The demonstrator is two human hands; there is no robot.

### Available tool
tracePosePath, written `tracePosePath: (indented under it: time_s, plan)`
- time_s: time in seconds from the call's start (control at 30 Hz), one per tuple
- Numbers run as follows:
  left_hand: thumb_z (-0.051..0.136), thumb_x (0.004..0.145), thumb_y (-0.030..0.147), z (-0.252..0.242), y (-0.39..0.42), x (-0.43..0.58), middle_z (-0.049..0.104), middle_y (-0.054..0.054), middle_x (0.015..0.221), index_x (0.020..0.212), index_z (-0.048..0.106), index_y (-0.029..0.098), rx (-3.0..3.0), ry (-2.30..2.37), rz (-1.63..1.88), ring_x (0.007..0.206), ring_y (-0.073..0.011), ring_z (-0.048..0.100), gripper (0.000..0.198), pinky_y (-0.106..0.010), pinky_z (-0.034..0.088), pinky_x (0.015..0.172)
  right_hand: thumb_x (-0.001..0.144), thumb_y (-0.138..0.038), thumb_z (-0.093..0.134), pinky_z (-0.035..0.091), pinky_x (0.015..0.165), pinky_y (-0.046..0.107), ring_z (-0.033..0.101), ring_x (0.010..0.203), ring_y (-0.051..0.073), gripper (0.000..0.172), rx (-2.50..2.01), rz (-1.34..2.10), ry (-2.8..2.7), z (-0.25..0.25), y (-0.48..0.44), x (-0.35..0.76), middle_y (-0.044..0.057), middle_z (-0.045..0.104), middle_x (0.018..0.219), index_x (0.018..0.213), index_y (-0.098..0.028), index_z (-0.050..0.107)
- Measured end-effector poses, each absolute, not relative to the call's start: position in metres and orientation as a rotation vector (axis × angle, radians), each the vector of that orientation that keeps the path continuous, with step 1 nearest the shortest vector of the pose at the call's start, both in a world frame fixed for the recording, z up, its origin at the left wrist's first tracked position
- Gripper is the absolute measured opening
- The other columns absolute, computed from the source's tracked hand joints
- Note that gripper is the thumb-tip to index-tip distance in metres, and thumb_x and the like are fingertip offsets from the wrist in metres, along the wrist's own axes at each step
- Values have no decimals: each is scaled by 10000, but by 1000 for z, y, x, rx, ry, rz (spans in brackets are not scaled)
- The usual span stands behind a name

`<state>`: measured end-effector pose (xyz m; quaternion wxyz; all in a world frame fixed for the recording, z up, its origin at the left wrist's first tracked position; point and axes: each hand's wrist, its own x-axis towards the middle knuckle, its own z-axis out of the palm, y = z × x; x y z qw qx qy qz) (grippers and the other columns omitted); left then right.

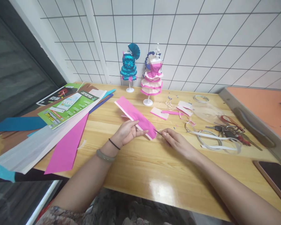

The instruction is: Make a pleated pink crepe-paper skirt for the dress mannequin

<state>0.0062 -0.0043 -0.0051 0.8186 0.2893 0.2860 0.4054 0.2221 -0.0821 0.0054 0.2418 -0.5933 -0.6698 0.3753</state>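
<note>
A folded pink paper strip point(137, 115) with a white edge is held at a slant above the table. My left hand point(127, 132) grips its lower edge, thumb on top and fingers extended beneath. In my right hand point(174, 139) is a thin dark tool point(157, 131), pinched between thumb and fingers. Its tip meets the strip's near right end; most of it is hidden, so its exact kind is unclear. Just beyond the strip lie pink and white paper scraps point(159, 113).
Two small dress stands, one teal point(128, 67) and one pink and white point(152, 78), stand by the tiled wall. Crepe paper sheets point(65, 143) and a green leaflet point(71, 107) cover the left. Tape rolls point(209, 139), keys point(216, 128) and a phone point(275, 178) lie right.
</note>
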Motion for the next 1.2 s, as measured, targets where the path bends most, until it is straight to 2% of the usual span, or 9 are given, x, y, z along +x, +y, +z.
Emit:
tracePosePath:
  time_s: [0.27,0.57,0.83,1.2]
  plan:
    - [473,849,86,-8,-3,5,666,-102,870,843,551,89,619,594,863,868,-202,647,78,-474,519,860,895,-537,312,369,615,269,457,627,143,403,-1648,1010,-1805,4,-81,222,-12,483,664,901,-187,513]
    - [462,848,71,-4,-4,6,669,-81,815,850,552,102,604,611,886,797,-177,650,96,-461,540,817,896,-524,325,374,623,268,484,661,148,395,-1627,977,-1824,9,-83,218,10,556,743,913,-188,532]
    - [461,854,80,-5,-8,8,668,-92,791,806,545,93,606,599,872,790,-179,652,97,-453,535,829,886,-541,346,346,562,250,400,556,115,385,-1553,1092,-1689,-2,-82,213,-37,440,601,774,-196,473]
    - [446,860,88,-4,-7,10,674,-89,825,833,554,100,588,579,913,794,-182,656,112,-455,538,824,869,-553,386,301,508,241,371,523,107,394,-1543,1144,-1580,2,-82,211,-59,403,584,972,-183,473]
